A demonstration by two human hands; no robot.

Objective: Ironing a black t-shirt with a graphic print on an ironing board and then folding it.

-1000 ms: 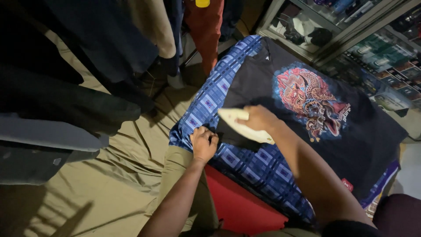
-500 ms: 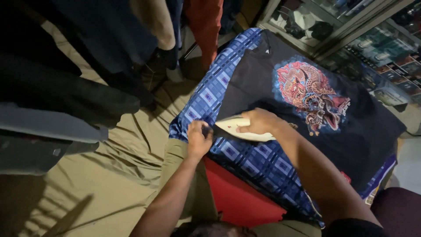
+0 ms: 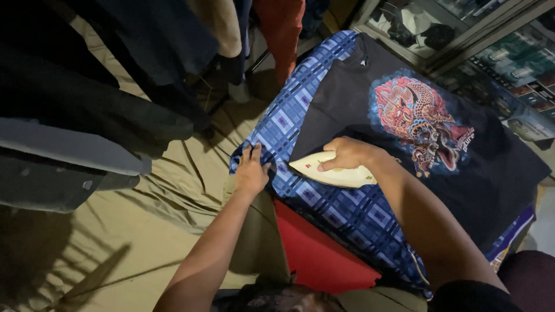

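I see the tan cloth (image 3: 115, 231) first, the widest thing in view, spread in loose folds over the lower left. Dark hanging garments (image 3: 115, 63) fill the upper left above it. Across the middle runs the blue plaid cloth (image 3: 347, 214), laid as a cover over a raised surface, with a red panel (image 3: 315, 254) showing under its near edge. On the plaid lies the black t-shirt (image 3: 491, 173), flat, collar toward the top, its red and blue dragon print (image 3: 419, 124) facing up.

For containers, I see only a glass display case (image 3: 462, 29) at the top right; behind its panes sit dark rounded items and some small boxed goods, too dim for me to tell apart.

My right hand (image 3: 347, 155) sits on top of the cream-coloured iron (image 3: 332, 172), fingers curled over its upper side and wrapped close around it. The iron rests at the left edge of the t-shirt, where the black fabric meets the plaid, with its pointed tip toward the left.

My left hand (image 3: 251, 170) lies flat with fingers spread, palm down, pressing the plaid cloth near its left corner, just beside the iron's tip but not touching it. I see nothing pinched in it; it only bears down on the fabric.
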